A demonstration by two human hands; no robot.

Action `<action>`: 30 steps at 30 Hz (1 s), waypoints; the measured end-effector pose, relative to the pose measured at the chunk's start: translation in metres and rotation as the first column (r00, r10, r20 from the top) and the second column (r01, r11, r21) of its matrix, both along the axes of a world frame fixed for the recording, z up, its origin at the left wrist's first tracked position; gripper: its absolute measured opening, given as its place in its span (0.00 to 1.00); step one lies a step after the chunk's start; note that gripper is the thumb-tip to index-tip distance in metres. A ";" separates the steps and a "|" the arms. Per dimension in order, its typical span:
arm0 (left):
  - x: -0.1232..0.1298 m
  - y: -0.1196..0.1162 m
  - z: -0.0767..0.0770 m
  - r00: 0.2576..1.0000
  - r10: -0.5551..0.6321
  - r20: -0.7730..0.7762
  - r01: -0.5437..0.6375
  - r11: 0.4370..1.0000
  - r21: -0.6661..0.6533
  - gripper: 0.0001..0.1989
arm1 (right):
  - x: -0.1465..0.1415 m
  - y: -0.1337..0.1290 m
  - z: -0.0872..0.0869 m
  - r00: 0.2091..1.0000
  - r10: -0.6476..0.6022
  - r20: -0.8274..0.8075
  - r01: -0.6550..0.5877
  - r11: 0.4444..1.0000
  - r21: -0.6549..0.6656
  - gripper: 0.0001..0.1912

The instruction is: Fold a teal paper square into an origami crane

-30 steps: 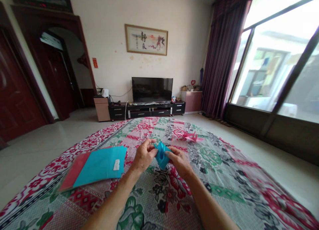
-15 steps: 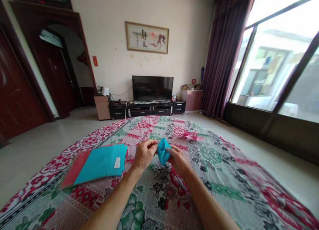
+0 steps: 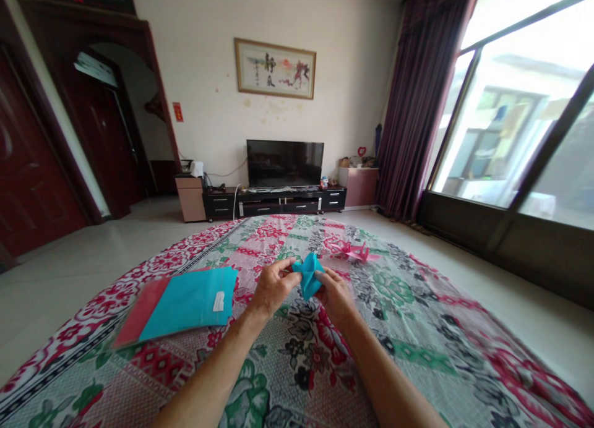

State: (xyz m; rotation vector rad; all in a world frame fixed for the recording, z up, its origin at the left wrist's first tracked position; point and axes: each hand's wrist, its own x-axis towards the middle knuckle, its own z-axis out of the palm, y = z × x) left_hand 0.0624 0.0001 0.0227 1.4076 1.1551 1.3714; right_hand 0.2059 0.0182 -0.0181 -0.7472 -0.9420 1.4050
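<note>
A folded piece of blue origami paper (image 3: 310,277) is held up between my two hands, above the patterned cloth. My left hand (image 3: 273,286) pinches its left side with thumb and fingers. On the opposite side, my right hand (image 3: 336,293) grips the paper's right edge between thumb and forefinger. The paper has a creased, pocket-like shape with a small point toward the left. Beyond my right hand lie pink folded paper figures (image 3: 359,253), apart from both hands.
Left of my hands lies a clear packet with blue sheets (image 3: 190,301) and red sheets (image 3: 139,310), bearing a white label (image 3: 218,301). A flowered cloth (image 3: 408,329) covers the round table. A television (image 3: 284,163) stands on a low black cabinet (image 3: 260,209) against the far wall.
The blue paper has turned and shifted slightly right, and a small point now shows at its left. My left hand has moved a little right with it.
</note>
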 end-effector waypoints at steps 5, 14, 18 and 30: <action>0.002 0.000 0.001 0.996 0.064 0.068 -0.060 0.997 -0.055 0.28 | -0.003 0.001 -0.001 0.996 -0.075 0.043 0.074 0.997 0.033 0.16; 0.002 0.004 -0.004 0.960 0.154 0.235 -0.128 0.984 -0.122 0.28 | -0.010 -0.008 0.007 0.973 -0.192 0.129 0.180 0.979 0.100 0.16; 0.002 0.006 -0.006 0.959 0.149 0.242 -0.125 0.986 -0.114 0.27 | -0.011 -0.009 0.008 0.972 -0.186 0.144 0.167 0.977 0.134 0.14; 0.006 0.005 -0.010 0.984 0.169 0.051 -0.174 0.978 0.115 0.12 | -0.010 -0.006 0.004 0.977 -0.166 0.133 0.147 0.978 0.146 0.12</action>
